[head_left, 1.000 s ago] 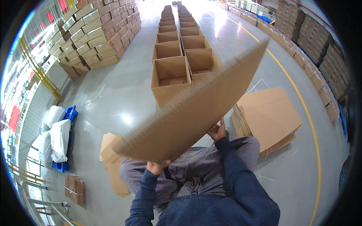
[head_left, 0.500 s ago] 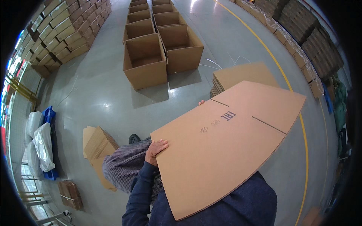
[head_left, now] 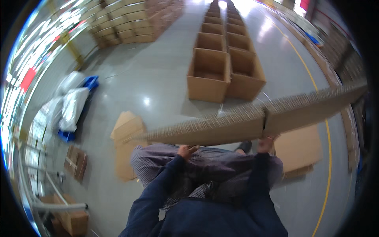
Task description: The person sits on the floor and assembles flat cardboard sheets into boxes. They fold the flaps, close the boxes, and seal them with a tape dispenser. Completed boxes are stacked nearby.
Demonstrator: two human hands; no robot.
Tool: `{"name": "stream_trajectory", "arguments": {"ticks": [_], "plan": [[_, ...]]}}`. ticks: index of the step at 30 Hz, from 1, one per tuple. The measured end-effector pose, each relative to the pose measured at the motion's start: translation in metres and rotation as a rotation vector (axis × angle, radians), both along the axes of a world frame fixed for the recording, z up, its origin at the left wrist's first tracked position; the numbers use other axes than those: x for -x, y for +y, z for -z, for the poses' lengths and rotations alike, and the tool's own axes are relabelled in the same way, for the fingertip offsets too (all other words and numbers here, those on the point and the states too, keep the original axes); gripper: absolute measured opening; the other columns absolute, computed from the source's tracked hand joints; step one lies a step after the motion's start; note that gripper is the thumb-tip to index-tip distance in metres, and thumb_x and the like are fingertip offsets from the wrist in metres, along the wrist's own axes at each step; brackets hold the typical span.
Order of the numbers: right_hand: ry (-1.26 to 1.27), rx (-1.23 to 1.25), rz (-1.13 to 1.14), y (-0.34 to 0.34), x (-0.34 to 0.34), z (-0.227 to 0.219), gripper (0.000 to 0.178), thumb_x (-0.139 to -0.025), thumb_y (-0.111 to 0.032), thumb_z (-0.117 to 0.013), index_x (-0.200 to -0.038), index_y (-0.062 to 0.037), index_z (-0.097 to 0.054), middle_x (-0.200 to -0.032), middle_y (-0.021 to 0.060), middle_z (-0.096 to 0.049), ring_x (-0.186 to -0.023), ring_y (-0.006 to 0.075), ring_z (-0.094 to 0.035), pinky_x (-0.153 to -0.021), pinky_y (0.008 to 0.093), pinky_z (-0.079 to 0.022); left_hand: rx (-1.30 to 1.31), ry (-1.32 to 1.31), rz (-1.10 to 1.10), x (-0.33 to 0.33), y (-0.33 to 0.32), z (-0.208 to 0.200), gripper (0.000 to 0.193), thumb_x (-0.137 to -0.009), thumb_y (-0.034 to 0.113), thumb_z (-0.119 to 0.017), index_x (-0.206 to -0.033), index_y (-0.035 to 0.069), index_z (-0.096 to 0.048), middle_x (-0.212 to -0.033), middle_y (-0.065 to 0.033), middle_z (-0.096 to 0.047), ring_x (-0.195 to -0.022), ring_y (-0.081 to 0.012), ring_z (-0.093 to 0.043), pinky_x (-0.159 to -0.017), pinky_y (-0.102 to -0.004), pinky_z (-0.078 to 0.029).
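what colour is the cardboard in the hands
The cardboard is brown, best seen in the head view.

White bags [head_left: 74, 110] — yellow floor line [head_left: 331, 158]

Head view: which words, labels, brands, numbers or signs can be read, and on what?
None can be read.
Raised flattened carton: no legible print on the visible side.
Stacked cartons, upper left: any print too blurred.
Red panel, left edge: too blurred.

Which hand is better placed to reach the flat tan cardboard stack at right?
Likely your right hand: at the lower edge of the brown cardboard sheet, it's nearer that stack than your left hand.
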State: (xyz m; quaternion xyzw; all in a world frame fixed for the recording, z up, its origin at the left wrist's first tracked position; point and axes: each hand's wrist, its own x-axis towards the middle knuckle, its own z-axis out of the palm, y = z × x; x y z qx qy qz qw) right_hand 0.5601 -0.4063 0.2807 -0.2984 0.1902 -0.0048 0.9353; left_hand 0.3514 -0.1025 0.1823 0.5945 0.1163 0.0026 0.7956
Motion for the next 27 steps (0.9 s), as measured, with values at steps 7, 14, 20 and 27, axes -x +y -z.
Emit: {"name": "stream_trajectory", "arguments": {"ticks": [7,14,20,27], "plan": [[-0.751,0.617,0.128,-0.015,0.008,-0.117,0.063,-0.093,-0.052,-0.053,-0.119,0.0050,-0.050,-0.118,0.0129,-0.054,-0.103,0.0229,-0.054,-0.096,0.0334,-0.044,0.569,0.258,-0.299,-0.050,0.003,0.011,0.051,-0.091,0.037,-0.063,-0.131,0.016,-0.040,-0.099,-0.0032,-0.060,-0.088,-0.0175,-0.059,-0.071,-0.0386,-0.050],[-1.297,1.769,-0.106,0.077,0.056,-0.141,0.041,-0.090,-0.035,-0.062,-0.071,-0.0006,-0.050,-0.071,0.0148,-0.047,-0.069,0.0308,-0.047,-0.059,0.0412,-0.037,0.214,0.056,-0.356,-0.043,0.007,-0.071,0.087,-0.089,0.055,-0.057,-0.152,0.020,-0.008,-0.136,-0.0108,-0.044,-0.129,-0.0288,-0.042,-0.092,-0.0533,-0.045],[-1.485,1.753,-0.562,0.164,0.095,-0.090,0.032,-0.084,-0.028,-0.065,-0.075,-0.0007,-0.053,-0.077,0.0170,-0.052,-0.076,0.0366,-0.052,-0.066,0.0446,-0.041,0.147,0.047,-0.392,-0.015,0.004,-0.075,0.121,-0.077,0.068,-0.063,-0.146,-0.007,0.001,-0.149,-0.0241,-0.025,-0.138,-0.0341,-0.028,-0.106,-0.0450,-0.034],[-1.335,1.419,-1.449,0.215,0.094,-0.036,0.029,-0.090,-0.021,-0.059,-0.108,0.0014,-0.057,-0.102,0.0181,-0.059,-0.094,0.0338,-0.058,-0.083,0.0405,-0.047,-0.167,0.156,-0.678,-0.012,0.021,-0.052,0.137,-0.069,0.069,-0.068,-0.139,-0.018,0.012,-0.143,-0.0338,-0.031,-0.133,-0.0351,-0.037,-0.109,-0.0322,-0.031]]}}
